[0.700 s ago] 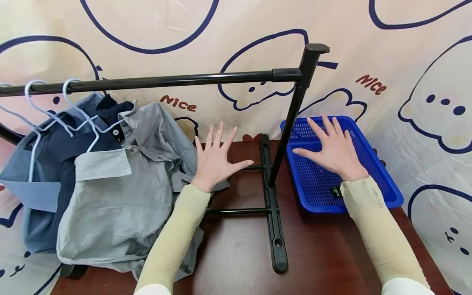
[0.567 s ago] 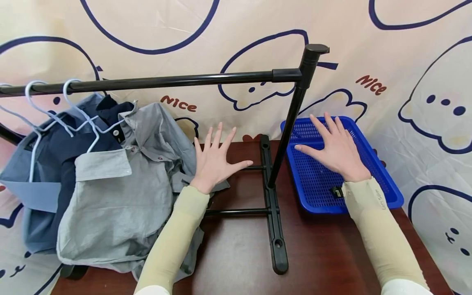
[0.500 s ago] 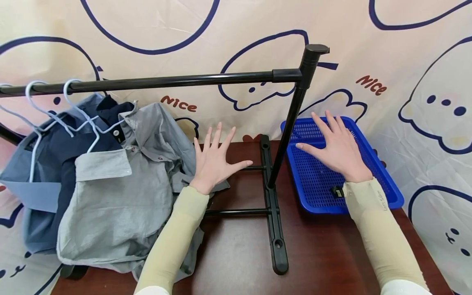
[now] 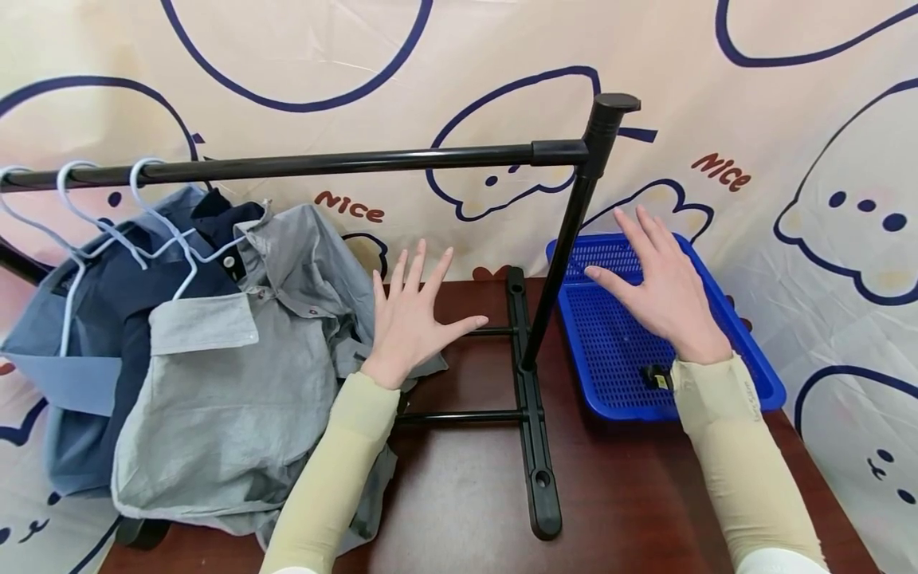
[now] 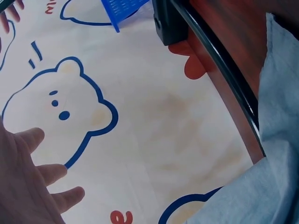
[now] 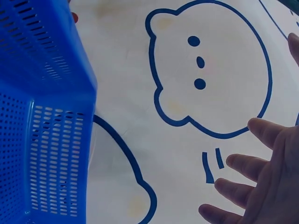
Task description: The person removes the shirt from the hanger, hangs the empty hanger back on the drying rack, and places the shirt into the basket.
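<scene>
My left hand (image 4: 412,319) is spread with straight fingers in front of the clothes rack, holding nothing. Just left of it hangs a grey shirt (image 4: 229,422) on a light blue hanger (image 4: 172,231); a dark navy garment (image 4: 132,343) and a blue one (image 4: 79,454) hang behind. My right hand (image 4: 670,291), fingers apart, hovers over a blue plastic basket (image 4: 610,351) and grips nothing. The right wrist view shows that hand's fingers (image 6: 238,191) apart from the basket's wall (image 6: 56,158). A small black item (image 4: 654,376) shows beside the right wrist; whether it lies in the basket, I cannot tell.
The rack's black rail (image 4: 344,163) crosses the upper left and meets an upright post (image 4: 566,263). A long black foot (image 4: 534,430) rests on the dark red-brown table (image 4: 624,494). Printed cloth (image 4: 488,40) covers the wall behind.
My right hand has drifted to the right and slightly upward over the basket. My left hand has shifted a little to the left. The head view has tilted slightly; the clothes stay put.
</scene>
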The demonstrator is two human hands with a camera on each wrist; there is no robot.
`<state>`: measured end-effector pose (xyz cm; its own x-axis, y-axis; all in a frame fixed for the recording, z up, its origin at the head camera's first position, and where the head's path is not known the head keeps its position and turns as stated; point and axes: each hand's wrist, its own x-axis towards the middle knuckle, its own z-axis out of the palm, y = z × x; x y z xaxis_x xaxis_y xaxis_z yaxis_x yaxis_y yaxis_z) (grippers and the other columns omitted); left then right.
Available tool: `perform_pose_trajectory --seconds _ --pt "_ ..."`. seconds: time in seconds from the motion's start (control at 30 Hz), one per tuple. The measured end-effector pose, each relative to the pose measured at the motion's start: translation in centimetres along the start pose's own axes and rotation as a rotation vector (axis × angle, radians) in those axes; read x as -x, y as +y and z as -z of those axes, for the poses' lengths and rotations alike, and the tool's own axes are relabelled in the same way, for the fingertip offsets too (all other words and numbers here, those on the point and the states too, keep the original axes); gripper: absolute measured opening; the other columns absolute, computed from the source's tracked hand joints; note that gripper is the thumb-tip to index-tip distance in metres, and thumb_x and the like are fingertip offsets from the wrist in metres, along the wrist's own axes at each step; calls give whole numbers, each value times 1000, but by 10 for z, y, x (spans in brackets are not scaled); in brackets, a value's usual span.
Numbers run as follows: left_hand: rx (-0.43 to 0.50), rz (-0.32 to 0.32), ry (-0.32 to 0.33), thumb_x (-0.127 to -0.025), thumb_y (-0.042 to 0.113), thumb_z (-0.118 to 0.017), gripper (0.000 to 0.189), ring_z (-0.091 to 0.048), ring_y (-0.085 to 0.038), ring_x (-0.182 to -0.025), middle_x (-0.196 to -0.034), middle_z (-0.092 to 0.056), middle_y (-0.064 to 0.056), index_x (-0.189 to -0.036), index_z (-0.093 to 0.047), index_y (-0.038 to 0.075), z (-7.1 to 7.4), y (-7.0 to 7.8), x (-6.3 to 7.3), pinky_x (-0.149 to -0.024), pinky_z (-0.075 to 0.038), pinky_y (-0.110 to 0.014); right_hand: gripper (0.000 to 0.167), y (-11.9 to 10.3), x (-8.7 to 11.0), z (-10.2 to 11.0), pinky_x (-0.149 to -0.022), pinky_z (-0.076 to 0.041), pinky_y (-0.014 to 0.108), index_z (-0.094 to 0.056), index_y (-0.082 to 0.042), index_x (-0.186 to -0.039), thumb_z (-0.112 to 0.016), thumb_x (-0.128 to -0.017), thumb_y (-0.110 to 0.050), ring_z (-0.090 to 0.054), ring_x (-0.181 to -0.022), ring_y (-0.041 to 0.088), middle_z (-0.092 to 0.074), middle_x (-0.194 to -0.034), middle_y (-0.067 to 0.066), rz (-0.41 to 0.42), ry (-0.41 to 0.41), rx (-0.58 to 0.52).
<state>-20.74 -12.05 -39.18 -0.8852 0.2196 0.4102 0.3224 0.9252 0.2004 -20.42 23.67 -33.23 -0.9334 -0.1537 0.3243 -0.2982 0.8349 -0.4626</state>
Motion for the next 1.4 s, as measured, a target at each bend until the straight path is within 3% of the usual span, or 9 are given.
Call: perform_pose_trajectory --seconds 0.47,0.97,1.4 --pt "51 18 32 -75 94 -46 106 -4 -27 -154 -170 -10 -3 -163 -18 40 10 -12 13 -114 -5 -69 74 -6 6 3 -117 -12 62 -26 -29 -163 -53 -101 -58 -11 -154 26 -16 -169 1 60 55 -60" --pt "106 62 58 -80 89 -49 101 -11 -27 -154 -168 -18 -3 -162 -27 34 24 -13 24 -117 -2 -63 60 -26 14 -1 -118 -19 56 -41 -25 -158 -55 -104 -46 -25 -150 19 -30 -163 -8 127 185 -192" --pt "159 61 178 -84 76 -63 94 -18 -27 -152 -165 -27 -5 -160 -35 29 45 -14 36 -119 -5 -58 57 -46 22 -1 -116 -27 53 -48 -28 -154 -59 -102 -47 -33 -146 17 -40 -158 -10 223 286 -264"
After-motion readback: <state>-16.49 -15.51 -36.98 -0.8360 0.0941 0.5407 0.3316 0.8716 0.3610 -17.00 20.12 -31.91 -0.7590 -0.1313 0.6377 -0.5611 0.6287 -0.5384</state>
